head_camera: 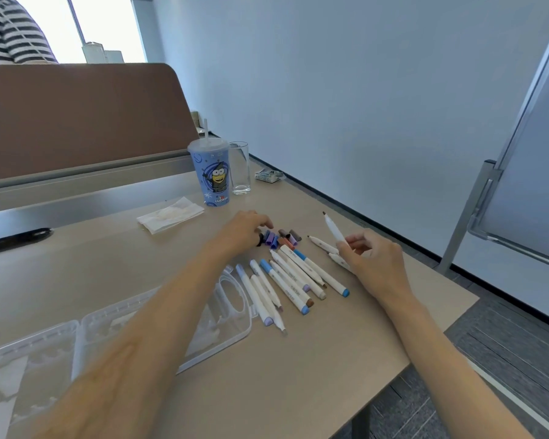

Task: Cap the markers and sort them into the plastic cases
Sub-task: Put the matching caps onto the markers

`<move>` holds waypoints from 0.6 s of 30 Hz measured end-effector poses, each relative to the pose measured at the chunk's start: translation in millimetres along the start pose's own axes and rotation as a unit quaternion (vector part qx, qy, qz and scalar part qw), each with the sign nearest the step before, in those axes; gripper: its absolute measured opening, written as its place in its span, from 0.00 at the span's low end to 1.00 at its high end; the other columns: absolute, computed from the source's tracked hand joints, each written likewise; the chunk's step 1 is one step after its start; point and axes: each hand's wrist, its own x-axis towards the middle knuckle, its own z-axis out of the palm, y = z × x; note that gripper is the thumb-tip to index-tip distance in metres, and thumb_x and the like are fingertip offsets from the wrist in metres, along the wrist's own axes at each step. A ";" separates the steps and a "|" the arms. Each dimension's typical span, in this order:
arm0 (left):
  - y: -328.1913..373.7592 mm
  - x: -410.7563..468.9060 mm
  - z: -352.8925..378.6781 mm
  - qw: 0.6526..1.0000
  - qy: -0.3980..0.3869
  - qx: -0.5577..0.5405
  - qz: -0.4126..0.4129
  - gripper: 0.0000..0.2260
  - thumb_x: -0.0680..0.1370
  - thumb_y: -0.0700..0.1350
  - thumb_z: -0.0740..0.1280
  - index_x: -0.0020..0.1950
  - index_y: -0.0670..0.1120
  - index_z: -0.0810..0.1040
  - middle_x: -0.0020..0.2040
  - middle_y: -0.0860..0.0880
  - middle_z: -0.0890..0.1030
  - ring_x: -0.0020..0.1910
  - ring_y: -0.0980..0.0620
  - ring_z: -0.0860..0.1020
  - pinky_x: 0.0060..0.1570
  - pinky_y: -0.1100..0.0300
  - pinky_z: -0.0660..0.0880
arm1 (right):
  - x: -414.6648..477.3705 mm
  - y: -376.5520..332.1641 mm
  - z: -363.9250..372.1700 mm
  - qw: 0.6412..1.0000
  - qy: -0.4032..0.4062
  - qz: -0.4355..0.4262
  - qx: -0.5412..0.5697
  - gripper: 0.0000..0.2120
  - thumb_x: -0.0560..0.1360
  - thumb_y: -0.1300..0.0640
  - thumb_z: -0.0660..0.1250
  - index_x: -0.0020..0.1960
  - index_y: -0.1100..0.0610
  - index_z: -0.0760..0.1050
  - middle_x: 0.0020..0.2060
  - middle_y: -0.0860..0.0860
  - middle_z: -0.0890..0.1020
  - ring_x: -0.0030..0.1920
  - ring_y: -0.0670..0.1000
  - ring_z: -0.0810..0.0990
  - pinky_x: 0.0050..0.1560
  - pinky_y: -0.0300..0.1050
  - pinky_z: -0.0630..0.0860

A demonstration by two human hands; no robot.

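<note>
Desk [298, 375]: tan; cup [213, 175], glass [240, 167], napkin [170, 215] toward far edge.
Left hand [241, 231]: over loose caps [286, 237]; grip unclear.
Right hand [374, 261]: pinching uncapped marker [333, 228].
Case [232, 315]: open, under left forearm [171, 305].

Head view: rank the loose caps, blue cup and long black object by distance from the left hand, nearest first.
1. loose caps: right at the fingertips of the left hand.
2. blue cup: behind the hand.
3. long black object: far left of the table.
</note>
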 end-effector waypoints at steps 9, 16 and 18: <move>-11.2 1.6 1.4 0.998 -0.043 -0.029 -0.043 0.15 0.81 0.41 0.62 0.68 0.46 0.72 0.64 0.46 0.77 0.62 0.48 0.74 0.58 0.59 0.68 | 2.3 4.2 2.0 1.000 -0.022 -0.016 -0.012 0.07 0.74 0.47 0.70 0.48 0.49 0.79 0.41 0.42 0.81 0.43 0.41 0.78 0.42 0.35 0.73; -10.3 -4.7 1.8 0.995 -0.038 -0.057 -0.069 0.18 0.80 0.43 0.65 0.70 0.45 0.70 0.65 0.46 0.76 0.59 0.49 0.74 0.54 0.63 0.66 | 1.3 4.2 2.8 0.999 -0.025 -0.022 -0.016 0.05 0.73 0.48 0.71 0.46 0.48 0.79 0.39 0.40 0.80 0.42 0.40 0.78 0.41 0.35 0.73; -9.1 -7.5 3.1 0.994 -0.033 -0.061 -0.079 0.18 0.80 0.44 0.65 0.69 0.43 0.71 0.65 0.45 0.75 0.62 0.48 0.73 0.54 0.62 0.66 | 1.0 3.9 2.9 0.999 -0.025 -0.022 -0.013 0.05 0.73 0.48 0.71 0.46 0.48 0.79 0.39 0.40 0.80 0.42 0.41 0.78 0.41 0.34 0.72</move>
